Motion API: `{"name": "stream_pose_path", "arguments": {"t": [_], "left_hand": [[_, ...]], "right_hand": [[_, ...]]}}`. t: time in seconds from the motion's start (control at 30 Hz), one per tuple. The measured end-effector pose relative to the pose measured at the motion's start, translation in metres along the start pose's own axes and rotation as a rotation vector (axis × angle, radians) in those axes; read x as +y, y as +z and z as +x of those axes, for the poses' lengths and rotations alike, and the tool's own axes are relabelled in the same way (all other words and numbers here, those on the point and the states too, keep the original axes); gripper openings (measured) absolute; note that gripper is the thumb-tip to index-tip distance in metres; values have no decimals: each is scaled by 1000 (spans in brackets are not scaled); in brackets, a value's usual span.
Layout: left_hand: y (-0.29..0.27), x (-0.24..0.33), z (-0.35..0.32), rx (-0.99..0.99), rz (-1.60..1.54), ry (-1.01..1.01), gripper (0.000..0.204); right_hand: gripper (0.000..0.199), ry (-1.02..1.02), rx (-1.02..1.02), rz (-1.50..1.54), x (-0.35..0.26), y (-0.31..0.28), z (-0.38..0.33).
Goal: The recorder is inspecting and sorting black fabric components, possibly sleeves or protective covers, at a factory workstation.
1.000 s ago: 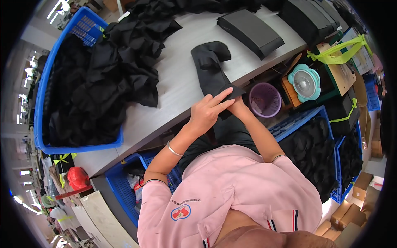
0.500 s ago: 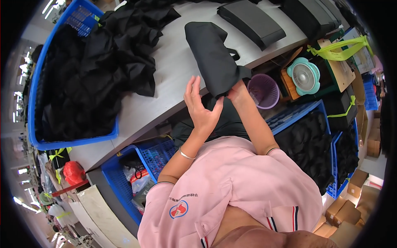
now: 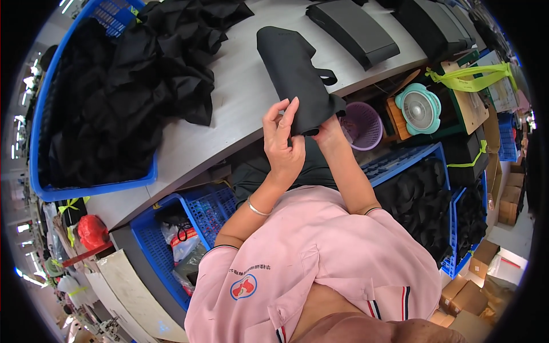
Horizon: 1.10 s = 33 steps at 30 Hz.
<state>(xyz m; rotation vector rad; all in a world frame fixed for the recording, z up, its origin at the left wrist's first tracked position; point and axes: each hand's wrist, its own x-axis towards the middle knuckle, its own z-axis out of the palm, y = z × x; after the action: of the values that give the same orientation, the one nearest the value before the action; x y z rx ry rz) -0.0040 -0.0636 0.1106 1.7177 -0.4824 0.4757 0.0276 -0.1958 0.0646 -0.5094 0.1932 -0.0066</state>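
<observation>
Head view, looking down over a pink shirt [image 3: 320,257] at a grey table [image 3: 240,86]. Both hands are up at the table's near edge, working on a black cloth bag [image 3: 291,74] that lies stretched away from the person, its near end hanging just over the edge.

The left hand [image 3: 282,140] is raised with fingers spread and mostly straight, fingertips [image 3: 294,106] brushing the bag's near left edge — open, not clamped, just touching. There's a thin bracelet [image 3: 257,208] on that wrist.

The right hand [image 3: 327,127] is tucked at the bag's lower corner, fingers closed on the fabric, pinching the near end from underneath; the bag hides most of its fingers.

A short black strap [image 3: 326,75] sticks out of the bag's right side, lying on the table.

To the left, a big heap of loose black cloth [image 3: 143,74] spills out of a blue bin [image 3: 91,188] onto the table. Farther along the table, up right, a flat dark grey folded piece [image 3: 354,31] lies well apart from the bag.

Below the table edge, just beside the right hand, sits a purple basket [image 3: 363,123]. Right of it, a small teal fan [image 3: 420,108] faces up. A blue crate [image 3: 423,200] full of black pieces stands at the person's right, and another blue crate [image 3: 183,228] with odds and ends at the left.
</observation>
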Motion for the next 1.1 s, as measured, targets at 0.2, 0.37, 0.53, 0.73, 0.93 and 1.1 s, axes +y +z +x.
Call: {"name": "stream_pose_path", "arguments": {"t": [0.2, 0.37, 0.53, 0.73, 0.93, 1.1], "left_hand": [[4, -3, -6, 1, -67, -28, 75], [4, -7, -10, -4, -53, -44, 79], [-9, -12, -14, -60, -176, 13, 75], [-14, -42, -22, 34, -231, -366, 54], [-17, -84, -39, 139, -563, -841, 33], [15, -93, -55, 133, -800, -1073, 20]], "right_hand": [[35, 106, -276, 213, 7, -3, 6], [32, 157, -148, 227, 13, 5, 3], [38, 128, -145, 96, 11, 23, -1], [43, -157, 371, -366, 26, 41, 15], [34, 96, -179, -905, -6, -2, 16], [36, -431, 112, -2398, 39, -5, 29]]}}
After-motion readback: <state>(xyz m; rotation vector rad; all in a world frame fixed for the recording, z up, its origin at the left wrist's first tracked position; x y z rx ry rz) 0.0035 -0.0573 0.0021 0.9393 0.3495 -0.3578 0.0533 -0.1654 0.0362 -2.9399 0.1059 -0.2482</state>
